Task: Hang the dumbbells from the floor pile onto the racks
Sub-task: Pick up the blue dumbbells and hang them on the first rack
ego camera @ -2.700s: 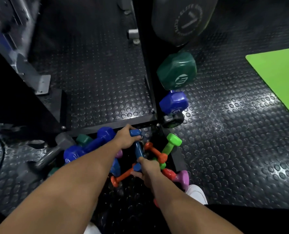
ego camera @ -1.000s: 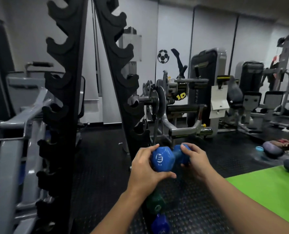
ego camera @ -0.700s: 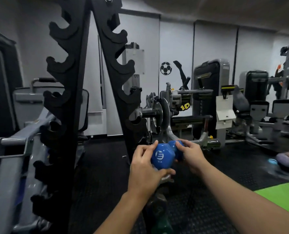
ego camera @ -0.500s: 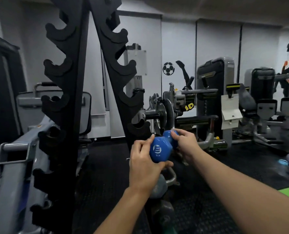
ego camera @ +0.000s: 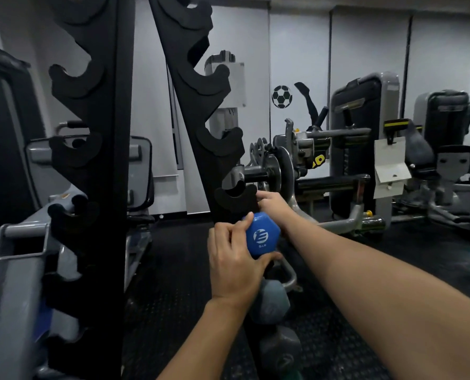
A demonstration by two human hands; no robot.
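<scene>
Both hands hold the blue dumbbell [ego camera: 262,237] just below a rack [ego camera: 201,149] hook [ego camera: 236,197], left hand [ego camera: 232,266] cupping the near head, right hand [ego camera: 273,205] gripping the far end; next, likely lift its handle into that cradle.

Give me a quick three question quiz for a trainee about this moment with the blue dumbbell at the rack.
1. True or false: the blue dumbbell is gripped by the left hand.
2. Which rack upright is the dumbbell next to: A) left upright B) right upright C) neither?
3. Fill in: the right hand reaches to the dumbbell's ____ end, beside an empty cradle.

Key: 1 true; 2 B; 3 far.
</scene>
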